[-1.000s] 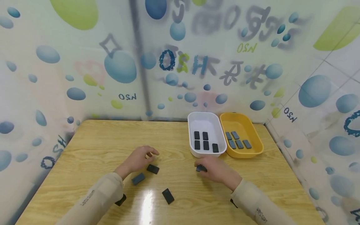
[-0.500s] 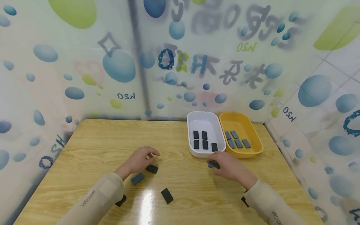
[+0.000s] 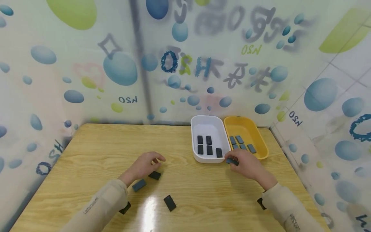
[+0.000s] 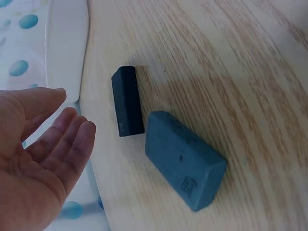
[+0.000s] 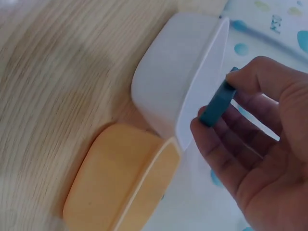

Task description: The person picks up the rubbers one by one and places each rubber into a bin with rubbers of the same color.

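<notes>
My right hand point(image 3: 247, 164) pinches a small blue-grey rectangular block point(image 5: 219, 103) between thumb and fingertips. It hovers close by the front rims of the white bin point(image 3: 211, 159) and the yellow bin point(image 3: 246, 120), overlapping both in the head view. My left hand point(image 3: 143, 165) hangs above the table with loosely bent fingers and nothing in them. Below and beside it lie a black block point(image 4: 127, 101) and another blue-grey block point(image 4: 180, 161) with a stamped mark. Inside the white bin are several black blocks point(image 3: 209, 150); the yellow bin holds several blue-grey ones point(image 3: 251, 148), partly hidden by my right hand.
A black block point(image 3: 170, 203) lies at the front middle of the wooden table point(image 3: 116, 138). Two more black blocks show partly, one by the left sleeve point(image 3: 125, 208) and one by the right sleeve point(image 3: 261, 203). A patterned wall point(image 3: 162, 90) rises behind the table.
My right hand has moved right and away from me with the blue-grey block, from in front of the white bin toward the yellow one. My left hand has hardly moved.
</notes>
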`<move>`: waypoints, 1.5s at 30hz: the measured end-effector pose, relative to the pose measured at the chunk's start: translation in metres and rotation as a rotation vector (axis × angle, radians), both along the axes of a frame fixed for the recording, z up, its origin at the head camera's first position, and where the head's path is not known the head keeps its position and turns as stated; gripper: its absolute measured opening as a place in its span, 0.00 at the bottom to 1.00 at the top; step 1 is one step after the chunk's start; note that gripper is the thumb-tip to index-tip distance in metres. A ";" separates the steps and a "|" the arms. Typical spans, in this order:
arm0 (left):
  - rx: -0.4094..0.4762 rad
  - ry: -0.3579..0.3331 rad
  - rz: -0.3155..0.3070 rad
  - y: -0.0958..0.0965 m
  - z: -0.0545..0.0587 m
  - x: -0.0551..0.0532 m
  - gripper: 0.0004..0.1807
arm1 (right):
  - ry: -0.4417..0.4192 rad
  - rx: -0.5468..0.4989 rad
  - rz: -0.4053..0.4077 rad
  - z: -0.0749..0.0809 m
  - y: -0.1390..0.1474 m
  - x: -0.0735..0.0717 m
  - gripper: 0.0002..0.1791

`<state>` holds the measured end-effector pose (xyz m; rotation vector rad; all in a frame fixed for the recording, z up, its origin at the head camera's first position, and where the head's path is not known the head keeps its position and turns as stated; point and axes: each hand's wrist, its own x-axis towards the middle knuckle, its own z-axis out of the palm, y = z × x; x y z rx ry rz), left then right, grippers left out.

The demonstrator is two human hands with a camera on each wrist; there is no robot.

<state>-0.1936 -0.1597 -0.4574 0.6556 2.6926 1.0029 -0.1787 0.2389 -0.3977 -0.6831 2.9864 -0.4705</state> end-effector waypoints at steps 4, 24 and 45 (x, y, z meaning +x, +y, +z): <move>0.018 -0.002 -0.009 0.000 0.000 0.000 0.13 | -0.006 -0.023 -0.025 0.001 0.008 -0.012 0.14; 0.024 0.003 0.010 0.004 0.000 0.003 0.13 | -0.082 -0.017 -0.204 0.001 0.051 -0.072 0.19; 0.028 0.019 0.019 0.000 0.003 0.009 0.13 | -0.213 0.070 -0.338 -0.011 0.087 -0.119 0.22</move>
